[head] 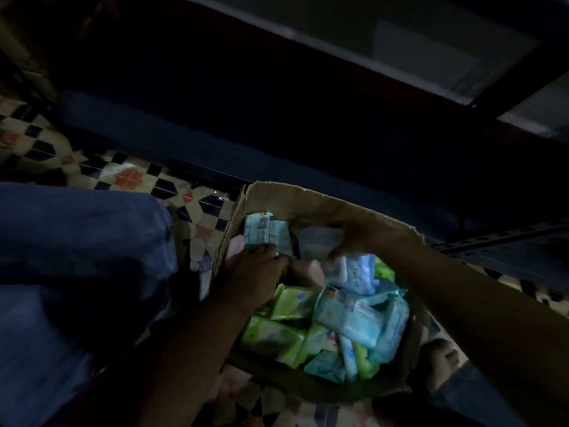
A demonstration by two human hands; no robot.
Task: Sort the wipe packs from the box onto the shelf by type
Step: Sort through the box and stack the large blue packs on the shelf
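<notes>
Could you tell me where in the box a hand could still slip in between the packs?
Only the dark gap between the teal packs and the right hand looks free. The near half of the box is crammed with green packs and blue packs.

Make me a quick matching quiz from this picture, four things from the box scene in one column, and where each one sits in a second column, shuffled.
Column one:
1. left hand
2. right hand
3. green packs
4. cardboard box

Column two:
A. on the patterned tile floor
B. at the far side of the box, over a pale pack
C. low in the box, toward its near left side
D. on upright teal packs at the box's far left corner

Pairs: 1-D, 2-B, 3-C, 4-A
</notes>
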